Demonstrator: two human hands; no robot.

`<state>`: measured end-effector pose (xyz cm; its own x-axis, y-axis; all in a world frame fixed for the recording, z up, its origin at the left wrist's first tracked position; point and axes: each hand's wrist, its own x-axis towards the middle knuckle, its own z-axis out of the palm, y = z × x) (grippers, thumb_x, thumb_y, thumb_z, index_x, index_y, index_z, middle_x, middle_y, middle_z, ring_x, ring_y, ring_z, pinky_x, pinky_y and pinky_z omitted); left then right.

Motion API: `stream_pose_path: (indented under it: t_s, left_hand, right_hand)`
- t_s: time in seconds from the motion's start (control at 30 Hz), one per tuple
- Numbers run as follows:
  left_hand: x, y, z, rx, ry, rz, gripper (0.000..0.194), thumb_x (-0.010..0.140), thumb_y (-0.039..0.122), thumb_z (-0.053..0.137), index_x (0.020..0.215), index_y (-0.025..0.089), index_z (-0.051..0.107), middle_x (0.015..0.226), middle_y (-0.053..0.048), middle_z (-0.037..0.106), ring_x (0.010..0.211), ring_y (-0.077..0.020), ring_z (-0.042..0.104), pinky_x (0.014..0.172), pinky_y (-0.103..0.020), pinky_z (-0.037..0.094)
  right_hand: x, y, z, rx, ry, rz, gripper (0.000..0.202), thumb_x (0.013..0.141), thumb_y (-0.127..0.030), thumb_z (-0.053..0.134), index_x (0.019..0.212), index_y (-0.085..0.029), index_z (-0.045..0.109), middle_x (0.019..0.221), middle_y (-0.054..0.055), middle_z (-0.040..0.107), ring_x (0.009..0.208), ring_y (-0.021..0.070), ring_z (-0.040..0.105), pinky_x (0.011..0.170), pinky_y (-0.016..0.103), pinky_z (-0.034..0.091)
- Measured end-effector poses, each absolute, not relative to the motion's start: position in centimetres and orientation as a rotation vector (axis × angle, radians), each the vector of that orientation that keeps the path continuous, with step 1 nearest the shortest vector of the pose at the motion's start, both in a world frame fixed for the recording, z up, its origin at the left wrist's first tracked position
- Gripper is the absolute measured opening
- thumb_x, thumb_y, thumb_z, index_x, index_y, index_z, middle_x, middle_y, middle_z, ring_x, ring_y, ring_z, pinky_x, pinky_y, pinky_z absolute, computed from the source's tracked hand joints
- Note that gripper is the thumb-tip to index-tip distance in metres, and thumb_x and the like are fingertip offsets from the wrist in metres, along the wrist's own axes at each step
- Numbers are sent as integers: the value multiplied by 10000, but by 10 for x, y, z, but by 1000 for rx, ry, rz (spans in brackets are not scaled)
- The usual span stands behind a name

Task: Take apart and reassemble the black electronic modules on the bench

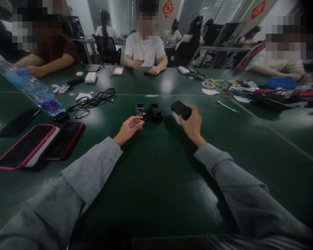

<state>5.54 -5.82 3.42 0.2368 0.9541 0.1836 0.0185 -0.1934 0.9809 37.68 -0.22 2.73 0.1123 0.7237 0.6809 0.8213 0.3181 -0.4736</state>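
My right hand (193,123) grips a black plastic case half (181,109), held a little above the table with the thumb on the near side. My left hand (129,129) is beside a small circuit board with a screen (140,108), its fingers loosely bent and slightly apart. The fingertips overlap the board's near end, and whether they touch it is unclear. Between my hands lies a black plastic housing (155,113) with openings in its upper face.
Left stand a tilted-looking water bottle (31,88), phones (26,146) and black cables (96,100). A wrench (227,106) lies right, before a heap of coloured wires (250,88). Across the green table (156,180), a person in a white shirt (146,50) handles small parts; others sit around.
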Motion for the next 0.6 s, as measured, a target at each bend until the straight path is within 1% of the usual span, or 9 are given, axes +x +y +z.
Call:
stream_pose_path:
  t_s: [0.07, 0.17, 0.27, 0.33, 0.4, 0.5, 0.6]
  left_hand:
    - [55, -58, 33, 1480, 988, 1145, 524, 867, 511, 709, 1232, 150, 606, 1150, -124, 710, 895, -170, 699, 834, -345, 573]
    - [55, -57, 31, 1488, 991, 1134, 461, 887, 482, 698, 1211, 162, 625, 1141, -107, 721, 889, -158, 701, 831, -331, 573]
    - [55, -58, 31, 1492, 989, 1129, 406, 905, 450, 686, 1190, 166, 637, 1134, -100, 728, 888, -154, 702, 829, -323, 576]
    - [55, -58, 32, 1500, 999, 1126, 375, 918, 432, 673, 1181, 166, 640, 1122, -97, 733, 880, -152, 703, 824, -321, 576]
    - [55, -59, 33, 1514, 1015, 1120, 350, 931, 415, 658, 1176, 166, 642, 1112, -95, 736, 871, -148, 704, 818, -316, 575]
    - [56, -58, 34, 1529, 1031, 1114, 328, 946, 398, 639, 1177, 165, 644, 1106, -93, 738, 857, -142, 703, 808, -311, 573]
    - [55, -58, 33, 1530, 1027, 1117, 331, 947, 398, 637, 1180, 163, 650, 1100, -89, 738, 841, -134, 697, 791, -299, 566]
  right_hand:
    - [372, -2, 24, -1429, -1783, -205, 517, 770, -138, 619, 1281, -148, 541, 1250, 154, 644, 1139, 329, 625, 986, 532, 529]
    - [365, -3, 25, -1373, -2019, -295, 565, 780, -58, 577, 1335, -140, 512, 1383, 174, 566, 1304, 342, 523, 1072, 540, 488]
    - [359, -5, 28, -1295, -2216, -336, 581, 813, -28, 551, 1379, -143, 485, 1474, 171, 491, 1397, 339, 430, 1121, 548, 455]
    - [356, -6, 29, -1251, -2278, -335, 544, 861, -66, 564, 1394, -132, 479, 1489, 179, 469, 1411, 340, 409, 1132, 545, 447]
    - [355, -7, 29, -1233, -2285, -318, 496, 911, -166, 603, 1391, -115, 488, 1482, 198, 463, 1411, 347, 404, 1142, 544, 439]
    - [354, -6, 26, -1225, -2270, -272, 476, 949, -312, 621, 1368, -114, 513, 1474, 209, 459, 1413, 352, 397, 1151, 551, 427]
    - [355, -4, 22, -1242, -2246, -248, 464, 978, -342, 568, 1386, -130, 507, 1499, 206, 424, 1432, 353, 373, 1163, 561, 405]
